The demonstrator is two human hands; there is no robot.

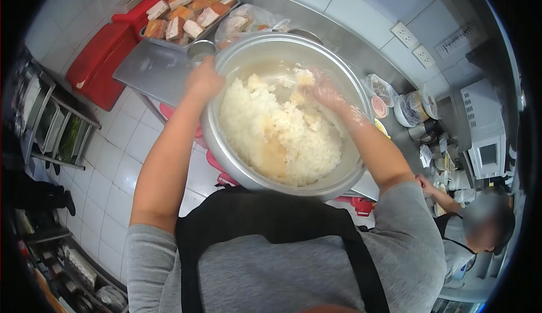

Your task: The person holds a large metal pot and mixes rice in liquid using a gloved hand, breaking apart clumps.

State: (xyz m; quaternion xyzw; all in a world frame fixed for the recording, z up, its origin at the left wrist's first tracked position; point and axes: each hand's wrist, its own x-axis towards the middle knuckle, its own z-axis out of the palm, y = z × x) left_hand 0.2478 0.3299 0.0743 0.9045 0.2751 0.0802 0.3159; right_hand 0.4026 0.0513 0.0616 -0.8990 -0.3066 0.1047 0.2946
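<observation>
In front of my body is a large metal bowl (212, 127), tilted toward me, with a big mound of cooked white rice (276, 132) that has a brownish wet patch. My left hand (205, 80) grips the bowl's left rim, fingers closed on it. Inside the bowl, near its far right wall, my right hand (323, 91) wears a clear plastic glove. Its fingers are bent around a clump of rice, part of which shows at the fingertips; the grip is slightly blurred. A small round metal cup (201, 51) lies just beyond my left hand.
A tray of browned meat chunks (192, 14) and a plastic bag (251, 22) are on the metal table (155, 67) behind the bowl. Red bins (101, 67) stand at left. On the right are containers, a microwave (486, 152) and another person (460, 239).
</observation>
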